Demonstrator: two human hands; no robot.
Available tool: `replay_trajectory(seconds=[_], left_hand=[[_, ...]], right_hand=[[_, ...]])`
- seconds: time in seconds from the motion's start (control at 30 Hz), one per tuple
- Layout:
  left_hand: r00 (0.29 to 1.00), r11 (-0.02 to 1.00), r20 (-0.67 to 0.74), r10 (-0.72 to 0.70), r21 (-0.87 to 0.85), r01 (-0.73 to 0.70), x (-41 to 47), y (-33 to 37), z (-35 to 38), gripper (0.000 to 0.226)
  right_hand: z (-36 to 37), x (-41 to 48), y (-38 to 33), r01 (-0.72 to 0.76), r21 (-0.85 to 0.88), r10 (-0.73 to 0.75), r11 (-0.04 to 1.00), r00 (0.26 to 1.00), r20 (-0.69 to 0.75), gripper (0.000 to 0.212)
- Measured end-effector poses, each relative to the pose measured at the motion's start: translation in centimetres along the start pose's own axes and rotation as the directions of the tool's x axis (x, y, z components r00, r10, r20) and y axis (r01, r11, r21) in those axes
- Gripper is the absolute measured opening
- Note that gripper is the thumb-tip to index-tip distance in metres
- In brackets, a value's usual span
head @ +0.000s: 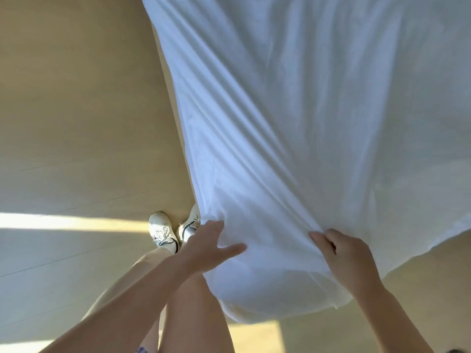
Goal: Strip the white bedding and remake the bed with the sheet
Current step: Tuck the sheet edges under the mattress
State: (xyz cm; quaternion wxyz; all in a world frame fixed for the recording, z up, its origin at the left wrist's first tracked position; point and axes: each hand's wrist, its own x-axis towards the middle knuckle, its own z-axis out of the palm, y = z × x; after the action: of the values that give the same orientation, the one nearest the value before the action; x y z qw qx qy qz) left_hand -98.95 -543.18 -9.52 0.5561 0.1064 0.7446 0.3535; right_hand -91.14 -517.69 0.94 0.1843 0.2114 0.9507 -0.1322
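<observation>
This looks like the pulling stage, and the next move likely calls for an even two-handed draw that keeps the hem off the pale wooden floor (76,110). Nearest, the left hand (209,247) clutches bunched cloth, thumb on top, and the right hand (349,258) pinches a fold with curled fingers. Beyond them the thin white cotton sheet (293,110) stretches away taut and creased, hiding the bed.

No text, label or number can be read anywhere. The sheet (305,123) is plain white, and the dark markings on the shoes (163,231) are too small to read.
</observation>
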Motion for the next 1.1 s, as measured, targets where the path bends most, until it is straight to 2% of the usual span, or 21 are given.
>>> replay_trajectory(seconds=[0.07, 0.13, 0.2, 0.27, 0.33, 0.43, 0.47, 0.53, 0.6, 0.63, 0.7, 0.77, 0.8, 0.87, 0.93, 1.0, 1.07, 1.1], left_hand=[[0.993, 0.988, 0.045, -0.114, -0.1, 0.118, 0.8, -0.3, 2.5, 0.073], [0.969, 0.917, 0.123, -0.213, -0.318, 0.242, 1.3, -0.3, 5.5, 0.075], [0.959, 0.854, 0.07, -0.275, -0.44, 0.277, 1.3, 0.1, 8.3, 0.078], [0.934, 0.849, -0.117, -0.338, -0.466, 0.249, 1.1, 1.0, 10.1, 0.059], [0.908, 0.81, -0.229, -0.351, -0.56, 0.172, 0.1, 1.9, 10.6, 0.047], [0.927, 0.759, -0.295, -0.231, -0.65, -0.018, -4.8, 2.2, 12.0, 0.056], [0.933, 0.753, -0.282, -0.224, -0.657, -0.018, -6.8, 1.5, 13.8, 0.059], [0.919, 0.736, -0.194, -0.345, -0.663, 0.136, -10.7, -0.4, 19.5, 0.051], [0.84, 0.68, -0.119, -0.53, -0.651, 0.337, -12.4, -2.5, 23.6, 0.034], [0.802, 0.65, -0.097, -0.59, -0.646, 0.4, -11.9, -3.8, 24.5, 0.03], [0.784, 0.681, -0.072, -0.616, -0.55, 0.484, -10.7, -6.2, 25.3, 0.041], [0.778, 0.733, -0.111, -0.619, -0.439, 0.52, -9.7, -7.9, 25.6, 0.046], [0.785, 0.763, -0.132, -0.605, -0.378, 0.525, -9.3, -8.3, 26.0, 0.045], [0.808, 0.811, -0.152, -0.569, -0.268, 0.52, -8.1, -8.3, 26.4, 0.039], [0.827, 0.836, -0.177, -0.534, -0.254, 0.486, -6.6, -7.5, 25.3, 0.031], [0.829, 0.866, -0.281, -0.483, -0.291, 0.406, -5.4, -6.7, 23.5, 0.029], [0.811, 0.904, -0.433, -0.394, -0.343, 0.256, -4.7, -5.6, 22.3, 0.043], [0.78, 0.915, -0.518, -0.353, -0.364, 0.173, -4.4, -4.9, 21.8, 0.054]], right_hand=[[1.0, 2.0, -0.5, 0.004, 0.0, -0.004, 1.0, 1.0, -0.009, 0.036], [2.1, 3.4, -1.2, 0.012, 0.01, -0.012, 1.0, 1.0, -0.025, 0.036], [3.1, 3.8, -1.2, 0.042, 0.039, -0.039, 0.998, 0.996, -0.075, 0.04], [3.7, 3.3, -0.9, 0.115, 0.079, -0.105, 0.99, 0.987, -0.118, 0.045], [3.9, 3.0, -0.5, 0.194, 0.108, -0.176, 0.975, 0.972, -0.158, 0.045], [3.3, 3.0, -0.1, 0.248, 0.204, -0.208, 0.947, 0.958, -0.198, 0.043], [2.8, 2.9, -0.2, 0.274, 0.241, -0.217, 0.931, 0.947, -0.238, 0.045], [2.1, 2.0, -1.1, 0.349, 0.293, -0.25, 0.89, 0.912, -0.326, 0.048], [2.2, 0.9, -2.5, 0.417, 0.29, -0.309, 0.861, 0.883, -0.352, 0.046], [2.9, 0.5, -3.0, 0.44, 0.261, -0.353, 0.86, 0.88, -0.319, 0.045], [5.3, -0.2, -2.9, 0.429, 0.113, -0.418, 0.896, 0.902, -0.112, 0.041], [7.6, -0.6, -1.6, 0.386, -0.004, -0.383, 0.923, 0.918, 0.104, 0.034], [8.2, -0.8, -1.0, 0.378, -0.029, -0.373, 0.925, 0.92, 0.12, 0.032], [8.8, -1.1, 0.4, 0.446, -0.043, -0.445, 0.894, 0.895, 0.029, 0.027], [9.6, -1.7, 1.4, 0.532, -0.08, -0.537, 0.843, 0.841, -0.068, 0.027], [10.3, -2.1, 2.2, 0.577, -0.127, -0.585, 0.807, 0.81, -0.038, 0.032], [10.6, -2.7, 2.8, 0.599, -0.19, -0.612, 0.778, 0.791, -0.012, 0.032], [10.6, -2.9, 3.0, 0.599, -0.214, -0.616, 0.772, 0.787, -0.019, 0.029]])
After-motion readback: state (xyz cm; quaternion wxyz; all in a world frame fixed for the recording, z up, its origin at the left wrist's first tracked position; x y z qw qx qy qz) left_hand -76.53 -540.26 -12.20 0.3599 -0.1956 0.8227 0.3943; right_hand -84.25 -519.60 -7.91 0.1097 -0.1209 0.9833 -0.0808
